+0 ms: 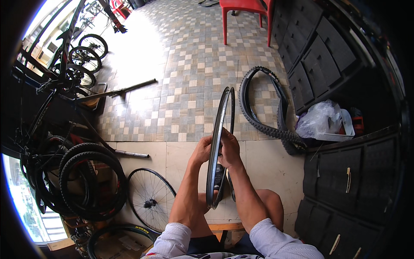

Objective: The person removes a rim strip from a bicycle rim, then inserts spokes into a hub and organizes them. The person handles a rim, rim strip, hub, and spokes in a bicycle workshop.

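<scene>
A narrow, round black-and-silver bicycle wheel rim (pixel 212 172) stands upright, almost edge-on, in front of the seated person, between the two bare hands and above a dark shoe (pixel 219 178). The left hand (pixel 201 150) has hold of it from the left side, its fingers bent inward and their tips hidden behind the rim. The right hand (pixel 230 149) grips it from the right, fingers curled in close toward the wheel's middle; how tightly either presses, I cannot tell. Ahead and to the right, a knobbly black rubber tyre (pixel 245 103) lies in a twisted loop on the checkered tile floor (pixel 185 64), near a bank of black drawers (pixel 319 64) and a crumpled clear plastic bag (pixel 318 121). To the left are a thin black spoked wheel (pixel 150 203), a silver metal tube (pixel 131 153) and a cluster of black knobbly-tyred wheels (pixel 64 185). A red plastic chair (pixel 243 6) stands farther off.
</scene>
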A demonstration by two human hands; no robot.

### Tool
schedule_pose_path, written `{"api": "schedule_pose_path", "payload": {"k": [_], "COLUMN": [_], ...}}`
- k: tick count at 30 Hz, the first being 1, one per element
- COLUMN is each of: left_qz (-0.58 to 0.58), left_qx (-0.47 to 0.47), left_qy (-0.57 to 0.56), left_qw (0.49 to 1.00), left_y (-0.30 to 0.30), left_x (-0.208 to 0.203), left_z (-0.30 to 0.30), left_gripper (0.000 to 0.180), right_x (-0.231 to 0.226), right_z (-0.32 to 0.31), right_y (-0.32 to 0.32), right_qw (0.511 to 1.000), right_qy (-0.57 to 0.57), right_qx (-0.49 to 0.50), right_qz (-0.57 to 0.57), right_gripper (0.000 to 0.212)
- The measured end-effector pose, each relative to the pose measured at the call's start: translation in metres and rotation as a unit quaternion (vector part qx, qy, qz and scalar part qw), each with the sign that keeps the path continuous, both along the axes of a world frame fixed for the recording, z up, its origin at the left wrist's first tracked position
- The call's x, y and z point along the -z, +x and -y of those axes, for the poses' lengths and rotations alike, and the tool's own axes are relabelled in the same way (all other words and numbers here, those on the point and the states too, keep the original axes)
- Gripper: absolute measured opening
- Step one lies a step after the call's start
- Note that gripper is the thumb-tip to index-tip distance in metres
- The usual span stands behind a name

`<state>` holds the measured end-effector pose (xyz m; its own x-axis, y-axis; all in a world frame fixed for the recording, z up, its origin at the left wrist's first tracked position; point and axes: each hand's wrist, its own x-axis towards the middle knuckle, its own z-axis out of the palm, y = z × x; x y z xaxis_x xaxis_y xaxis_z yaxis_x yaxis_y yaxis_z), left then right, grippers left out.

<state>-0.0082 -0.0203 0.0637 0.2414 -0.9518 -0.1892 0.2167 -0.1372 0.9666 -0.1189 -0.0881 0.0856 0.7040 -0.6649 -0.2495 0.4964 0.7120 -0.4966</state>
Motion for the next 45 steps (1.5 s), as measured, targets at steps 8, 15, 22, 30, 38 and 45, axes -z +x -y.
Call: {"api": "schedule_pose_path", "payload": {"k": [8, 15, 22, 30, 38, 45], "left_qz": [0.000, 0.030, 0.029, -0.004, 0.008, -0.018], "left_qx": [0.013, 0.023, 0.017, 0.027, 0.018, 0.032], "left_qy": [0.006, -0.003, 0.012, -0.006, -0.003, -0.001], "left_qw": [1.000, 0.999, 0.999, 1.000, 1.000, 0.999], "left_y": [0.001, 0.001, -0.001, 0.000, -0.004, -0.005], "left_x": [0.002, -0.008, -0.002, 0.004, 0.001, -0.001], "left_z": [0.001, -0.004, 0.000, -0.001, 0.003, 0.006], "left_gripper": [0.020, 0.021, 0.021, 0.023, 0.021, 0.021], "right_x": [-0.007, -0.011, -0.005, -0.009, -0.005, -0.004], "right_z": [0.003, 0.001, 0.000, 0.000, 0.003, 0.010], "right_y": [-0.009, -0.012, -0.007, -0.004, -0.010, -0.016], "right_qw": [0.999, 0.999, 1.000, 0.999, 1.000, 0.999], "right_qy": [-0.014, -0.005, 0.004, 0.031, 0.029, 0.003], "right_qx": [-0.023, -0.025, -0.001, 0.017, 0.002, -0.028], "right_qz": [0.033, 0.047, -0.006, -0.002, 0.012, 0.040], "right_gripper": [0.017, 0.015, 0.013, 0.011, 0.013, 0.014]}}
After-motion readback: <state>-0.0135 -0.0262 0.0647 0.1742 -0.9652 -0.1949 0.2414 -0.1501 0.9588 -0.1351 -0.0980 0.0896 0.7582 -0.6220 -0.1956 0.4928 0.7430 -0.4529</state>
